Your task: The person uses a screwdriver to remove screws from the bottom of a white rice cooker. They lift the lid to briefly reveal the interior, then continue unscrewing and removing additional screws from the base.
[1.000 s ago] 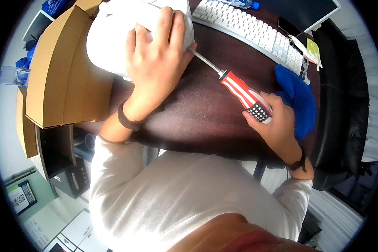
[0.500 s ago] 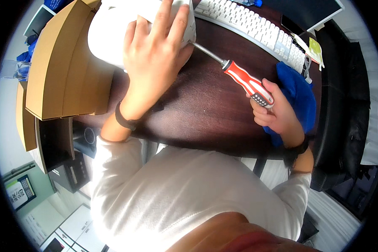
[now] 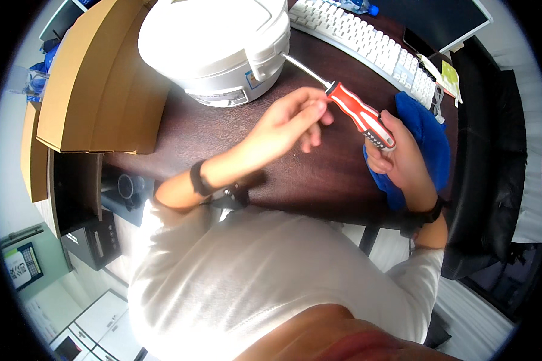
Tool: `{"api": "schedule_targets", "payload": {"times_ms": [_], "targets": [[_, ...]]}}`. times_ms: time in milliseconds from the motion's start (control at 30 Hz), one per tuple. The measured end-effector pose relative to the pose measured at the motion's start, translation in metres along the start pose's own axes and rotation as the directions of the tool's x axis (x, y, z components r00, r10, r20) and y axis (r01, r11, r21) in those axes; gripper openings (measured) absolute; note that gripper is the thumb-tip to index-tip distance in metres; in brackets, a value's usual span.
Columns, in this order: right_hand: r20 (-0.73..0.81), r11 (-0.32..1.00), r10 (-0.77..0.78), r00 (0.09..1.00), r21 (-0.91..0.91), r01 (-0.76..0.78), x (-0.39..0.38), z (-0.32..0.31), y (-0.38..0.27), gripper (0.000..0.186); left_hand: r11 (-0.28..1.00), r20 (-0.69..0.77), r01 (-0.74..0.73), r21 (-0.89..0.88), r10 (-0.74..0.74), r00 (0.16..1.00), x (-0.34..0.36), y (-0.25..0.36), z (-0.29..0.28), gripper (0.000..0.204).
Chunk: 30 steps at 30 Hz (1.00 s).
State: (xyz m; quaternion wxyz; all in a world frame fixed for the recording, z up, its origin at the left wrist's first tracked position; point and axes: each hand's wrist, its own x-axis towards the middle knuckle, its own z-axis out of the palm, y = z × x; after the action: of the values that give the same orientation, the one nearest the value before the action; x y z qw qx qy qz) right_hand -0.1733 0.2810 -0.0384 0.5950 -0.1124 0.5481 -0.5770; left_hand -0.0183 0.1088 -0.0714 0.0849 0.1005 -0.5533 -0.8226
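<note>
My right hand [image 3: 400, 157] is closed around the butt of a red, white and black screwdriver [image 3: 355, 110]. Its metal shaft slants up to the left, and the tip meets the side of a white rounded appliance [image 3: 217, 45], like a small rice cooker, beside its protruding side piece. Labels show on the appliance's lower wall. My left hand [image 3: 292, 120] hovers below the shaft, fingers loosely bent and apart, its fingertips close to the front of the screwdriver handle. Whether they touch it I cannot tell.
Behind the screwdriver lie a white keyboard [image 3: 367, 45] and a monitor [image 3: 442, 21]. A blue cloth [image 3: 433, 135] lies under and beside my right hand. Cardboard boxes [image 3: 96, 78] stand on the left of the dark desk [image 3: 271, 174]. A black chair [image 3: 488, 162] is at the right.
My left hand has come off the top of the white appliance and moved down and right to the screwdriver handle. The screwdriver has stayed nearly in place in my right hand.
</note>
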Motion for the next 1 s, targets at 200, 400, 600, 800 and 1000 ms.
{"api": "schedule_targets", "payload": {"times_ms": [200,400,600,800,1000], "targets": [[0.043,0.989,0.107,0.993,0.096,-0.111,-0.005,0.007,-0.003,0.042,0.95,0.232,-0.065,-0.307,0.141,0.962,0.031,-0.015,0.007,0.04],[-0.02,0.616,-0.551,0.834,-0.684,0.39,-0.01,0.01,-0.001,0.032,0.93,0.165,-0.121,-0.348,0.188,0.968,0.035,-0.016,0.014,0.037],[0.266,-0.073,-0.728,0.632,-0.946,0.314,-0.008,0.021,-0.002,0.04,0.942,0.163,-0.068,-0.328,0.127,0.978,0.036,-0.018,0.007,0.036],[0.126,0.359,-0.625,0.77,-0.83,0.427,-0.008,0.027,-0.008,0.026,0.965,0.221,-0.021,-0.263,0.082,0.972,0.026,0.0,0.008,0.035],[0.08,0.361,-0.598,0.798,-0.862,0.356,-0.016,0.022,-0.014,0.028,0.538,0.304,-0.353,0.765,0.181,0.935,-0.017,0.073,-0.014,0.017]]}}
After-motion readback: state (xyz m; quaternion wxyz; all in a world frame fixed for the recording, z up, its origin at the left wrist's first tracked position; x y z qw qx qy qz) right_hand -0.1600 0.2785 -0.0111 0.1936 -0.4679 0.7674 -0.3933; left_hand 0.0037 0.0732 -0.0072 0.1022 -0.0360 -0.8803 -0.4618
